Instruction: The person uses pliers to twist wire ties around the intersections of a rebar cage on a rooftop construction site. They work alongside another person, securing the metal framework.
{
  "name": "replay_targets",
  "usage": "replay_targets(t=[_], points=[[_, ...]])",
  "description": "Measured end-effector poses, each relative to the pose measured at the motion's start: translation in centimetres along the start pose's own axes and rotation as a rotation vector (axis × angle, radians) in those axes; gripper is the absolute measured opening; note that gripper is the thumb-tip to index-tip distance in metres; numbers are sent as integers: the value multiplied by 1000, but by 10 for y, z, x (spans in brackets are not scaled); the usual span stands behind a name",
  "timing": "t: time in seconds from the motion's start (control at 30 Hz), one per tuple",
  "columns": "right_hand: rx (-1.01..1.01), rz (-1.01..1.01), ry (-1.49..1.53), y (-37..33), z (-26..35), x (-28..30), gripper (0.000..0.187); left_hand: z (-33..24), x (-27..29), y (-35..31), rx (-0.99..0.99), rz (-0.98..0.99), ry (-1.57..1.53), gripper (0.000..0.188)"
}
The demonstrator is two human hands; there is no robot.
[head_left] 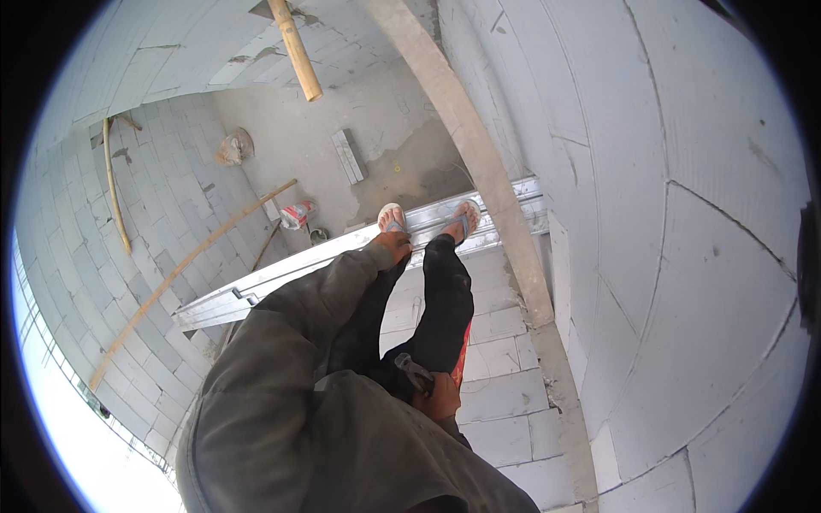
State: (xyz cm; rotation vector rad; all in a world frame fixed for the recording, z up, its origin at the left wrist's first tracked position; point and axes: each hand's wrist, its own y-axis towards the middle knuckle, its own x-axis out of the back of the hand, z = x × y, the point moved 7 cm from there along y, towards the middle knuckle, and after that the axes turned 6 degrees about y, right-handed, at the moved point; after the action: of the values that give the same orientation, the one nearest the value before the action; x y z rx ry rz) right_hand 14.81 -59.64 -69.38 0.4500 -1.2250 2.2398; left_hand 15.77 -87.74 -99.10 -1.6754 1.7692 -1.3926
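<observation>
My left hand [395,245] reaches down beside my left lower leg, just short of my sandalled left foot. Its fingers look stretched, with nothing visible in them. Close to my right thigh, my right hand [440,398] is closed round a grey hammer-like tool [413,368]; its head shows above the fist, while my hand and clothing hide the rest. Both feet stand on a stack of long silvery metal channels [282,272], which runs from the lower left to the wall on the right.
Far below lies a concrete floor [368,103] with a short metal piece [347,156], a red-and-white bag [298,215] and a pale sack [234,147]. A bamboo pole [295,51] juts in above. Long wooden poles [192,261] lean left. Grey block walls [684,256] rise on both sides.
</observation>
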Motion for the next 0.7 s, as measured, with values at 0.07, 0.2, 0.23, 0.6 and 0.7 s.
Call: replay_targets(t=[0.07,0.2,0.23,0.6,0.7], points=[[-62,-2,-56,0,12,1,31,-17,38,-58,29,-30,-10,43],[-168,-29,48,-8,43,18,30,-51,59,-166,-191,-78,-38,42],[-176,-31,52,-6,47,22,31,-67,62,-197,-218,-76,-35,42],[431,-113,243,-8,266,105,28,-174,153,-334,-283,129,-805,48],[512,-62,215,4,299,109,28,-186,198,-345,-323,107,-894,38]])
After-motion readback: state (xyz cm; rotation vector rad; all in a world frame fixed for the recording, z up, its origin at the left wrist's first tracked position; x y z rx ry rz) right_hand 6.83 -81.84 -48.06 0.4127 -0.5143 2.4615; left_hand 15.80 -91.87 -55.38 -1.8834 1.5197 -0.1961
